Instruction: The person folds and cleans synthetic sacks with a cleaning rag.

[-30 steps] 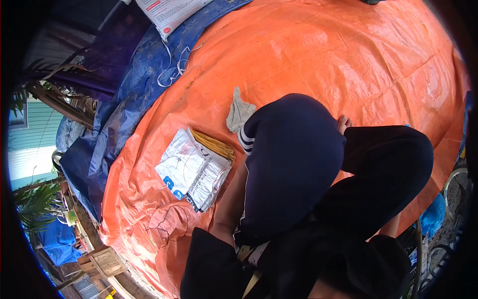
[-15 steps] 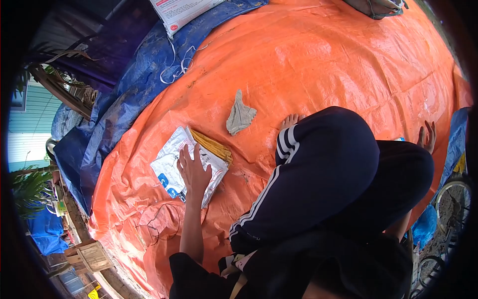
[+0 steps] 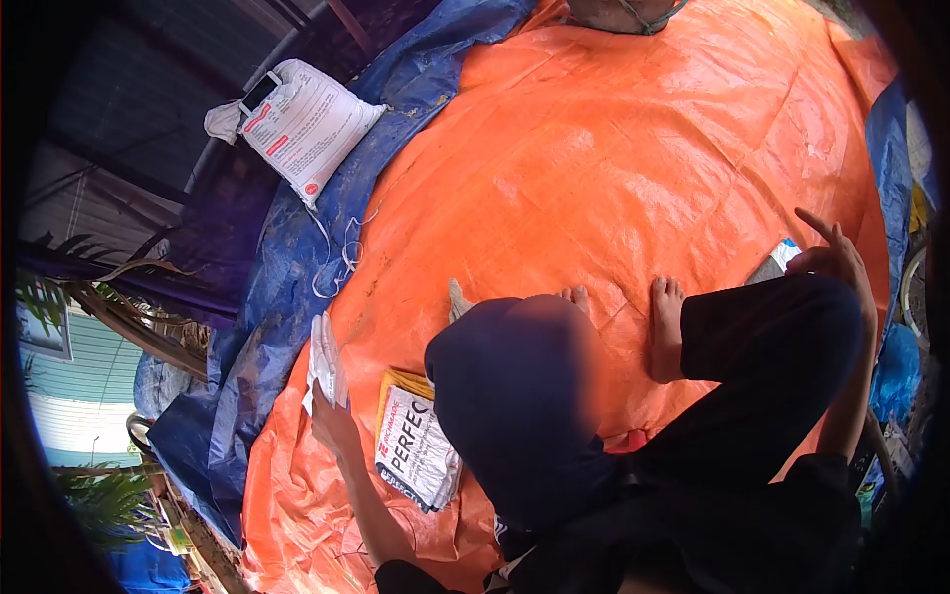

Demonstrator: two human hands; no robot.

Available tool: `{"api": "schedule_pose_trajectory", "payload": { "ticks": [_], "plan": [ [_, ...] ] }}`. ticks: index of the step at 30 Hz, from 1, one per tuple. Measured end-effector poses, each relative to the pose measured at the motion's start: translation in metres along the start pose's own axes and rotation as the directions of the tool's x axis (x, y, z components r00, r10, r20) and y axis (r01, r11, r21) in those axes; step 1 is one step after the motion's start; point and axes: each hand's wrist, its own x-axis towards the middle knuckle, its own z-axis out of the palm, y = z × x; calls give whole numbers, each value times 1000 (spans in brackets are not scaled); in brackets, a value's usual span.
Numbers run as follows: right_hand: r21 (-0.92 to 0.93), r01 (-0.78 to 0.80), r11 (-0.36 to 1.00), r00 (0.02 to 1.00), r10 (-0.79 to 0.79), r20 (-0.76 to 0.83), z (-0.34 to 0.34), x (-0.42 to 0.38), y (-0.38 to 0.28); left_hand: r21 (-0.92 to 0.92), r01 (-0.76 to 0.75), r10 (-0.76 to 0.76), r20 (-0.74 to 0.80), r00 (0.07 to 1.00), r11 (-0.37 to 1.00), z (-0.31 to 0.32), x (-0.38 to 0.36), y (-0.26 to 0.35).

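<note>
The left hand [image 3: 334, 424] is closing its fingers on a folded white sack [image 3: 325, 361] and is lifting it on edge, just left of a stack of flat sacks [image 3: 416, 447] that is lying on the orange tarp [image 3: 614, 178]. From where I am watching, the grip is looking like a pinch at the lower edge only, thumb against fingers. I am judging that the woven plastic is slippery, so the sack could be sliding out or unfolding if the hand is tilting it more. The stack beside it is showing a printed white sack on top and a yellow one under it; the knee [image 3: 515, 396] is hiding its right side, so I cannot tell how many there are.

Farther left and up, a filled white bag [image 3: 307, 124] is lying on the blue tarp [image 3: 267, 287]; it is looking swollen, but I am not seeing what is inside. A loose white string [image 3: 336, 259] is lying below it and could be catching a foot.

To the right, the bare feet [image 3: 665, 327] are resting on the orange sheet. The right hand [image 3: 836, 259] is reaching over the other knee with fingers spread, one pointing out, and is holding nothing. Just beside it a white and blue thing [image 3: 777, 262] is partly hidden.
</note>
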Motion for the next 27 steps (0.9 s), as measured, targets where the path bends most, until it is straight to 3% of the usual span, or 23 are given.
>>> {"api": "schedule_pose_trajectory", "payload": {
  "ticks": [1, 3, 5, 6, 8, 9, 10, 11, 13, 14, 15, 17, 18, 21, 25, 26, 27],
  "plan": [
    [-32, 37, 999, 999, -38, -15, -6, 0, -2, -57, -30, 26, -60, 998, 998, -10, 25, 12],
    [-139, 211, 968, 975, -198, 104, -30, 10, -5, -241, -73, 42, -131, 990, 968, -31, 77, 48],
    [-275, 352, 895, 931, -305, 199, -32, 14, -33, -416, -155, 85, -181, 980, 896, -44, 126, 93],
    [-358, 413, 838, 911, -375, 172, -26, 20, -47, -506, -212, 155, -153, 976, 836, -63, 143, 130],
    [-414, 489, 768, 870, -463, 170, -11, 47, -75, -695, -287, 311, -95, 946, 659, -75, 179, 197],
    [-387, 517, 764, 855, -483, 188, -5, 64, -86, -809, -302, 387, -101, 916, 505, -80, 190, 236],
    [-512, 490, 706, 866, -463, 190, 9, 77, -98, -854, -284, 452, -65, 890, 437, -78, 202, 269],
    [-627, 455, 632, 876, -443, 190, 22, 91, -109, -935, -208, 541, -21, 841, 287, -86, 204, 308],
    [-720, 407, 562, 896, -397, 197, 37, 131, -106, -969, -167, 695, 6, 719, 181, -89, 210, 374],
    [-707, 454, 542, 859, -477, 186, 43, 149, -92, -984, -150, 764, -22, 645, 99, -87, 210, 402],
    [-693, 499, 520, 816, -552, 174, 50, 167, -77, -987, -131, 803, -1, 597, 96, -90, 205, 427],
    [-555, 550, 624, 818, -538, 206, 58, 202, -55, -996, -64, 841, 23, 541, 68, -89, 189, 459],
    [-322, 520, 791, 854, -469, 225, 61, 213, -50, -999, -19, 844, 22, 535, 38, -83, 182, 471],
    [-71, 264, 962, 942, -241, 236, 61, 224, -11, -991, 121, 861, 112, 496, 60, -60, 170, 475],
    [-144, 134, 980, 934, -77, 350, 59, 222, 10, -959, 253, 817, 247, 521, 128, -21, 150, 462],
    [-104, 147, 984, 915, -95, 393, 60, 222, 13, -940, 285, 801, 316, 509, 190, -14, 146, 460],
    [-114, 162, 980, 914, -106, 392, 63, 221, 15, -936, 266, 752, 343, 563, 228, -5, 141, 459]
  ]
}}
